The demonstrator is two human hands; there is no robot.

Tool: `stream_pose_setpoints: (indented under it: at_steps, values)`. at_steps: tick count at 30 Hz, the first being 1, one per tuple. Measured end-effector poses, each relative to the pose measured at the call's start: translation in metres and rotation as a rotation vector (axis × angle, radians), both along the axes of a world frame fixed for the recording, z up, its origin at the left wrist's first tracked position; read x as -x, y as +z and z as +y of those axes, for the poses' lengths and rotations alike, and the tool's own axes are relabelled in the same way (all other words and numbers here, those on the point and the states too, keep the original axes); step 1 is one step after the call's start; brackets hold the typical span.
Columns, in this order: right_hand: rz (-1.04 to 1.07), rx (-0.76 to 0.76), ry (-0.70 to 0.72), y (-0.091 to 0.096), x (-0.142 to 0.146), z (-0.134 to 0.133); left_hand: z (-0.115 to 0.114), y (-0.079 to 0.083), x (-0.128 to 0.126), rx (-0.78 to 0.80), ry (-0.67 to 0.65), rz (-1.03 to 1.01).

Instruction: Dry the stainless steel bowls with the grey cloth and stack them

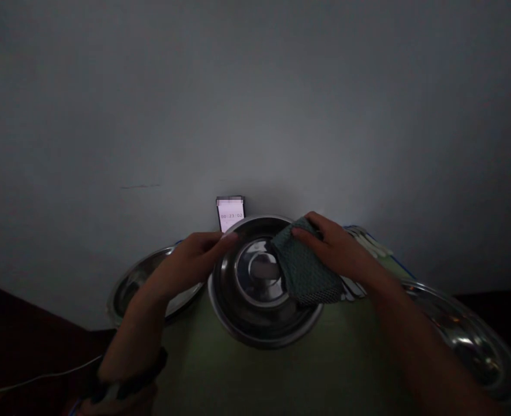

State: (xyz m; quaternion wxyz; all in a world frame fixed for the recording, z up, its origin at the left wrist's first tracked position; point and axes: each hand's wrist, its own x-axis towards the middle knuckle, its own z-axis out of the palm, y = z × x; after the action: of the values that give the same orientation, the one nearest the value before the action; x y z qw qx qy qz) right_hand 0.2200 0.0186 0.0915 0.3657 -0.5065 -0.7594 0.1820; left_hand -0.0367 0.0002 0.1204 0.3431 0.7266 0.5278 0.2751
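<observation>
A round, shiny metal bowl (264, 332) with concentric rings is held tilted above the table, in the middle of the view. On its left rim, my left hand (198, 257) is closed, with the thumb over the edge and the other fingers partly hidden. My right hand (331, 245) grips a grey-green textured cloth (305, 271), which lies against the bowl's right side. The cloth hides part of the bowl's inside and right rim.
A large metal dish (136, 289) sits at left, and another metal dish (467, 335) at right. Several pieces of cutlery (368, 240) lie behind my right hand. A phone (230, 212) showing a timer leans on the wall (255, 104). The tabletop (281, 375) is greenish.
</observation>
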Motion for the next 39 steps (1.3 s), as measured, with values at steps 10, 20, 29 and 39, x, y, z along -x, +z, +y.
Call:
stream_pose_setpoints:
  at_steps: [10, 20, 29, 39]
  values:
    - [-0.053, 0.139, 0.315, 0.01, 0.015, -0.016, -0.007, -0.005, -0.027, -0.164, -0.283, 0.328]
    - [0.122, 0.063, 0.168, 0.011, 0.015, -0.01, 0.004, -0.007, -0.015, -0.215, -0.136, -0.014]
    - [0.153, -0.066, -0.011, 0.004, 0.012, -0.003, 0.006, -0.009, -0.011, -0.166, 0.093, -0.339]
    - [0.133, -0.102, 0.023, 0.007, 0.011, -0.005, 0.004, -0.006, -0.017, -0.215, 0.046, -0.227]
